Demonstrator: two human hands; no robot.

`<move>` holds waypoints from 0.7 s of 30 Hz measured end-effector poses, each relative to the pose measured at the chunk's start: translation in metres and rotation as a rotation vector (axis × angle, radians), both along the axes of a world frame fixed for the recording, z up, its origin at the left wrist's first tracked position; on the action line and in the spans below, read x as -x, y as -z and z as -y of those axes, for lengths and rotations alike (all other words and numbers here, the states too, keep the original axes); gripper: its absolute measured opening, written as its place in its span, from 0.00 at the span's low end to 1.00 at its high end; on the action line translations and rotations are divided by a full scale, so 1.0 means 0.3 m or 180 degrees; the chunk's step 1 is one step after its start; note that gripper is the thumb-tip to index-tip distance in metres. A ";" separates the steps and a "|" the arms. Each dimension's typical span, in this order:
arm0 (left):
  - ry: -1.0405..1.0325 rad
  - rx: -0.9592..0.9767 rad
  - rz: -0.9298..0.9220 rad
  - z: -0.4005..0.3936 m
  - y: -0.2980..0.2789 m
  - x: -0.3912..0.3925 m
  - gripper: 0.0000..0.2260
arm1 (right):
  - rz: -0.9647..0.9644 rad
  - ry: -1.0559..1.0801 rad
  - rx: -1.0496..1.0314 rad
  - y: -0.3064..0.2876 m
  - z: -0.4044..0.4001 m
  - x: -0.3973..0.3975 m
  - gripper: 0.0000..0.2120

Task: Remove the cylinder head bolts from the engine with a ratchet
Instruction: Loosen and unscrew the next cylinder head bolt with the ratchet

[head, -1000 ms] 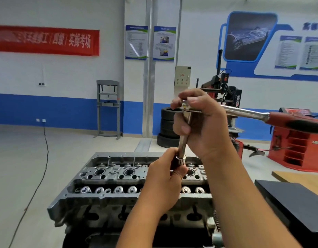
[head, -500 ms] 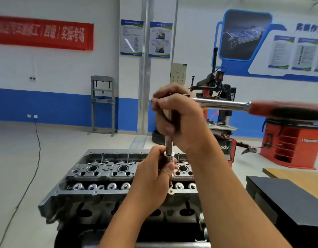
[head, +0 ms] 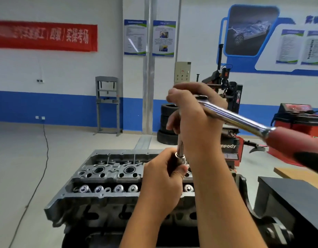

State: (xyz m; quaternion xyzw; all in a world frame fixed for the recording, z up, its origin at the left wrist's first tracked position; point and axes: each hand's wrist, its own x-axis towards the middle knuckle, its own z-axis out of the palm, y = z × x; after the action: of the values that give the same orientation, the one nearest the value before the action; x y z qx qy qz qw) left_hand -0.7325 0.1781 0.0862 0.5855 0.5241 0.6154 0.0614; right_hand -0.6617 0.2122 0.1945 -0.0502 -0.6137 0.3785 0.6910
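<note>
The grey engine [head: 108, 178] with its bare cylinder head fills the lower middle, valve springs in a row along the near side. Above its right half stands a chrome extension bar [head: 180, 149] on a ratchet [head: 231, 117] with a red and black handle that sticks out to the right, toward me. My right hand [head: 194, 120] grips the ratchet head at the top of the bar. My left hand [head: 163, 178] curls round the socket at the bar's lower end. The bolt under the socket is hidden by my left hand.
A black box [head: 294, 201] and a wooden board [head: 301, 176] lie at the right. Behind the engine stand a tyre changer [head: 228, 104], a stack of tyres [head: 168, 122], a red cabinet [head: 297, 122] and a grey press frame [head: 108, 104]. A cable [head: 45, 145] runs over the floor at left.
The ratchet handle has swung from pointing level to the right down toward me. Both hands keep their hold on the tool.
</note>
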 end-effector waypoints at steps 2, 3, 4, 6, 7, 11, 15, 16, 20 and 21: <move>0.0200 0.0246 -0.0188 0.010 -0.009 0.007 0.12 | 0.0224 -0.0779 0.0202 -0.014 -0.007 -0.021 0.03; 0.0252 0.0316 -0.0241 0.012 -0.012 0.007 0.12 | 0.0262 -0.1217 0.0372 -0.022 -0.016 -0.035 0.04; 0.0284 0.0325 -0.0234 0.011 -0.014 0.002 0.12 | 0.0270 -0.1593 0.0521 -0.029 -0.025 -0.050 0.06; 0.0246 0.0226 -0.0129 0.002 -0.014 -0.012 0.12 | 0.0258 -0.1942 0.0682 -0.035 -0.044 -0.075 0.08; 0.0167 0.0142 -0.0085 0.000 -0.014 -0.019 0.13 | 0.0208 -0.1916 0.0698 -0.035 -0.049 -0.079 0.09; 0.0000 -0.0075 -0.0048 -0.005 -0.014 -0.041 0.22 | -0.0408 -0.0738 0.0485 -0.008 -0.005 -0.034 0.02; 0.0029 -0.0068 0.0094 0.000 -0.014 -0.031 0.26 | 0.0053 0.0843 0.0051 0.001 -0.013 0.006 0.06; 0.0045 -0.0076 0.0014 0.009 -0.012 -0.020 0.25 | 0.0883 0.0976 0.0026 -0.004 -0.024 -0.006 0.11; 0.0326 0.0218 -0.0119 0.030 -0.016 -0.005 0.12 | 0.0389 -0.1253 0.0467 -0.033 -0.029 -0.061 0.03; 0.0346 0.0244 -0.0017 0.024 -0.017 -0.007 0.12 | 0.0182 -0.1679 0.0557 -0.035 -0.043 -0.073 0.06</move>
State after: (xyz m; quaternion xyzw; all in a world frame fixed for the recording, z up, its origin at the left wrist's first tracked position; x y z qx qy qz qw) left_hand -0.7303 0.1708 0.0914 0.6119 0.5150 0.5890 0.1157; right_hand -0.6399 0.2253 0.2050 0.0412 -0.5898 0.5953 0.5441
